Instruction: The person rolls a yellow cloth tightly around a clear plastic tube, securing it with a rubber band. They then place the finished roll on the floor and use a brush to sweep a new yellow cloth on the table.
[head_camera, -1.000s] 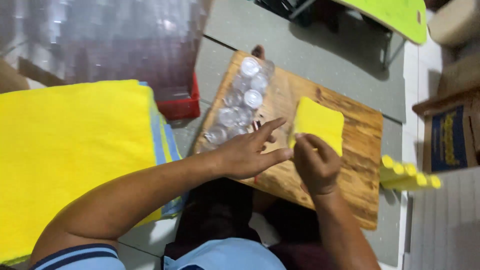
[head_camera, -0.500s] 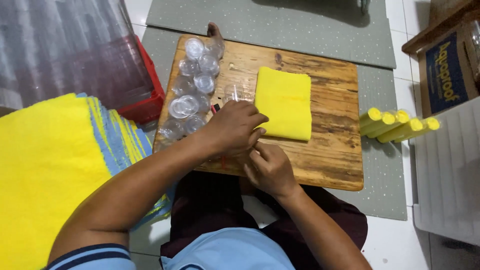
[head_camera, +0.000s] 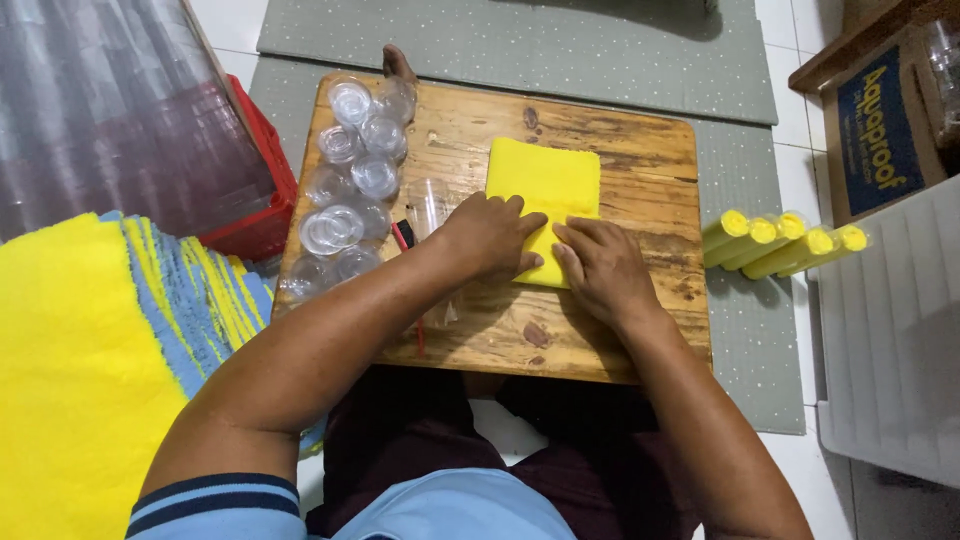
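Sitting over everything, the grey mat (head_camera: 620, 50) covers the floor with the wooden board (head_camera: 640, 330) on top; big stack of yellow-and-blue cloths (head_camera: 80, 370) at far left, touching nothing on the board; bag of clear cups (head_camera: 100, 120) leans over a red crate (head_camera: 265, 215) just beside the board's left edge; white bin (head_camera: 890, 340) at right edge, cardboard box (head_camera: 880, 130) above it; folded yellow cloth (head_camera: 545, 195) lies flat on the board's upper middle, near edge under both hands; left hand (head_camera: 490, 235) palm down on the cloth's near left corner, fingers flat and pressing, not clenched around anything; right hand (head_camera: 600, 265) palm down just beside it on the near right part, fingers spread flat, pressing, no grasp; hands almost touching at the fingertips; loose clear lids (head_camera: 350, 180) clustered along the board's left side, apart from the cloth; one clear cup (head_camera: 428, 200) upright just left of the left hand; four rolled yellow cloths (head_camera: 785, 242) in clear wrap lie on the mat right of the board; small red-and-black thing (head_camera: 403, 236) by the left wrist, too small to tell what.
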